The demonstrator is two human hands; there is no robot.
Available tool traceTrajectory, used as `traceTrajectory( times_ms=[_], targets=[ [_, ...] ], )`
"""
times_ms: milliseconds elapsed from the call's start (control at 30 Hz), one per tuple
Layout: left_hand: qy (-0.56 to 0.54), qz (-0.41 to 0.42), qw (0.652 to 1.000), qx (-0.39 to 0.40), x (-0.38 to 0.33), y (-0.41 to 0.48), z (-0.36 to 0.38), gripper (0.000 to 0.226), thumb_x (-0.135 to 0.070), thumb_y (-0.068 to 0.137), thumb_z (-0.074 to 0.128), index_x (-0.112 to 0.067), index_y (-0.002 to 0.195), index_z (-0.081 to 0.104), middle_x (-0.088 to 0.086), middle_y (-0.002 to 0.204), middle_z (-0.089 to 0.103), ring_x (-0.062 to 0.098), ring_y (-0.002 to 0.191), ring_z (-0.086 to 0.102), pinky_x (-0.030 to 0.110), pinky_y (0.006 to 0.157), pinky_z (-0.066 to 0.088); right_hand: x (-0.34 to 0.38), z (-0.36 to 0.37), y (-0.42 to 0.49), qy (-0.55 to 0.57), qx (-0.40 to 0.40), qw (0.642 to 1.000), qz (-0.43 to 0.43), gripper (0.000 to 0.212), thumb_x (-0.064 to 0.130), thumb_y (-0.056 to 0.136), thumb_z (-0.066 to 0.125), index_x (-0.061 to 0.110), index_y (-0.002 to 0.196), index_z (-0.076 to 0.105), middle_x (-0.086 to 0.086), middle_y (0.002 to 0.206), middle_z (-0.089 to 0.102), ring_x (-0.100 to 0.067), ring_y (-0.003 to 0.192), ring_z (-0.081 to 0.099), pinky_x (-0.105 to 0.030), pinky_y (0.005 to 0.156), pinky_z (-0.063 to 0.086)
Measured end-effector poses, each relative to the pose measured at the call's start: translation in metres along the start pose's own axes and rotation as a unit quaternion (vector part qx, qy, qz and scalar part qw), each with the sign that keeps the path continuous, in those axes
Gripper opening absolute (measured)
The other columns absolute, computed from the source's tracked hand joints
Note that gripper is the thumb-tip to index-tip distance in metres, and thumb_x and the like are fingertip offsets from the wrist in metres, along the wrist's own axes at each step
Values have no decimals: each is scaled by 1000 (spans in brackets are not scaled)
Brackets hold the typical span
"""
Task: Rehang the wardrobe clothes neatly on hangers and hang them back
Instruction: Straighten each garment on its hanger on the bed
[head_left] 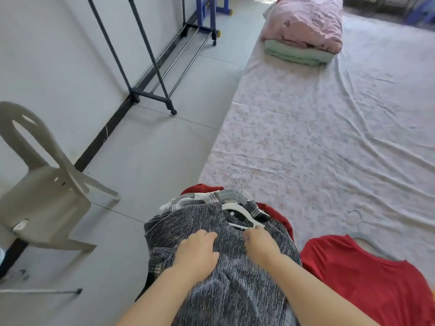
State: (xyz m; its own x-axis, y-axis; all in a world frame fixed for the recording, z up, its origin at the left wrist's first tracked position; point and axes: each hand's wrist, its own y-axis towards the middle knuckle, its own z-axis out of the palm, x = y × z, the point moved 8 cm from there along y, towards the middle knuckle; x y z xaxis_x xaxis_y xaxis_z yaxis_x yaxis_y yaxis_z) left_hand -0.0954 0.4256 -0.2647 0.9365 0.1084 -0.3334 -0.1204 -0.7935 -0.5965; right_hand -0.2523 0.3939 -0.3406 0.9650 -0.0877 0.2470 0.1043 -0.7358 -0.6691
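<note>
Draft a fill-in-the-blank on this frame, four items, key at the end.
1. The left hand and right hand both touch a ____ knitted sweater.
2. The hanger in its neck opening is ____.
3. The shirt lying alone on the bed sheet, right of the sweater, is ____.
4. The pink blanket lies on a folded ____ blanket.

Missing words: grey; white; red; green.
</note>
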Motion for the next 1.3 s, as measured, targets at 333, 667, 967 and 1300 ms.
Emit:
traceTrajectory(
  times_ms=[333,667,967,1300],
  targets=[
    [6,0,999,33,25,88,23,49,-32,93,45,-22,139,33,0,134,43,21,122,43,38,101,34,-5,0,105,56,-95,993,29,44,20,90,55,16,132,43,-6,128,49,-26,115,48,-41,90,47],
    [-11,10,1000,-24,30,97,10,50,-31,92,48,-22,140,32,-2,135,43,18,123,42,35,102,34,-11,-3,79,129,-140,981,25,34,13,90,51,16,123,55,-4,121,51,-27,99,54,-37,75,48],
    [0,114,988,-109,0,43,-26,48,-32,92,49,-24,138,36,-6,130,45,14,121,40,31,100,34,20,-38,-47,134,-259,954,-75,21,9,90,54,14,107,65,1,103,58,-19,95,55,-32,69,49],
    [-11,266,951,-155,-23,-95,-25,40,-33,94,46,-36,133,41,-17,118,53,5,114,44,35,112,14,54,-50,-248,97,-458,882,-57,32,-2,63,80,12,90,71,2,80,67,-20,70,66,-22,51,50]
  ],
)
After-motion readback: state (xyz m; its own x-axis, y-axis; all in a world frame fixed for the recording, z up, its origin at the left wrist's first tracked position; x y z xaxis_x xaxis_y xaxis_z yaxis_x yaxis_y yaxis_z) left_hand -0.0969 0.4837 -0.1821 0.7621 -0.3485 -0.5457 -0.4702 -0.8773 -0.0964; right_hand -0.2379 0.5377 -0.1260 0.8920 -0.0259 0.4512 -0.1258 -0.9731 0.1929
